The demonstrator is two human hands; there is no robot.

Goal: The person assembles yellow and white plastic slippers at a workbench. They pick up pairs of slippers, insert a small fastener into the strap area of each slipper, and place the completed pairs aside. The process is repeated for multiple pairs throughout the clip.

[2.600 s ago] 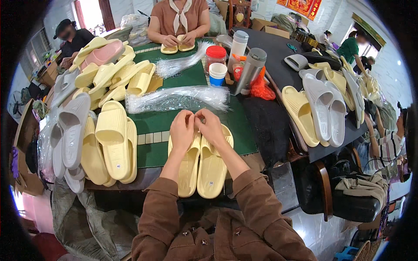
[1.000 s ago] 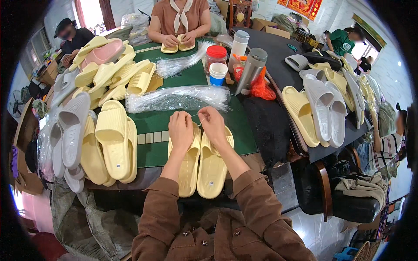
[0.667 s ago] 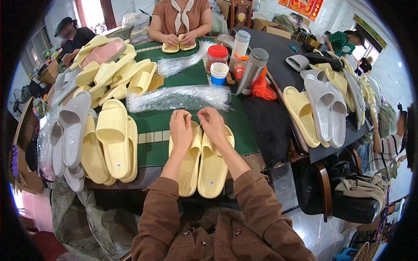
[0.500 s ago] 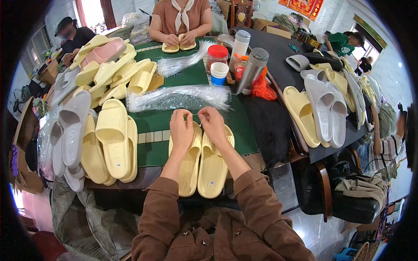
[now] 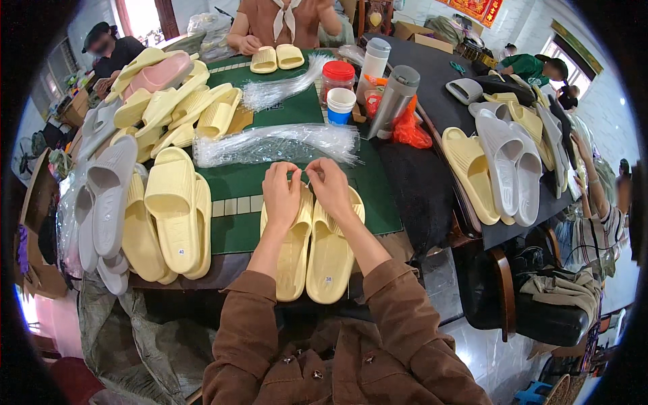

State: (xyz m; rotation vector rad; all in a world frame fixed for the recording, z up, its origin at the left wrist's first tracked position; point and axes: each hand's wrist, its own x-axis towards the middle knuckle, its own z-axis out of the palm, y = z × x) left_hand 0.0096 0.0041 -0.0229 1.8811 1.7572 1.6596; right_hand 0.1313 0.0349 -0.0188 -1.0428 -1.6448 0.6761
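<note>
A pair of pale yellow slide slippers lies side by side in front of me, the left slipper [image 5: 291, 266] and the right slipper [image 5: 331, 266] with heels toward me. Over their toe ends, my left hand [image 5: 281, 194] and my right hand [image 5: 330, 192] come close together, fingers pinched. Whatever sits between the fingertips is too thin to make out. Just beyond my hands, a bundle of clear plastic strands [image 5: 277, 146] lies across the green mat [image 5: 374, 196]. My hands partly hide the slippers' straps.
Yellow slippers [image 5: 173, 209], grey slippers [image 5: 110, 196] and a pink one [image 5: 159, 72] are heaped at left. Paper cups [image 5: 339, 106], a red-lidded jar [image 5: 337, 75] and a steel tumbler [image 5: 395, 101] stand beyond. More slippers [image 5: 499, 155] lie on the right table. A co-worker [image 5: 287, 23] sits opposite.
The co-worker opposite has let go of the small yellow slippers and raised one hand. My hands stay over the toe ends, with the fingers slightly shifted.
</note>
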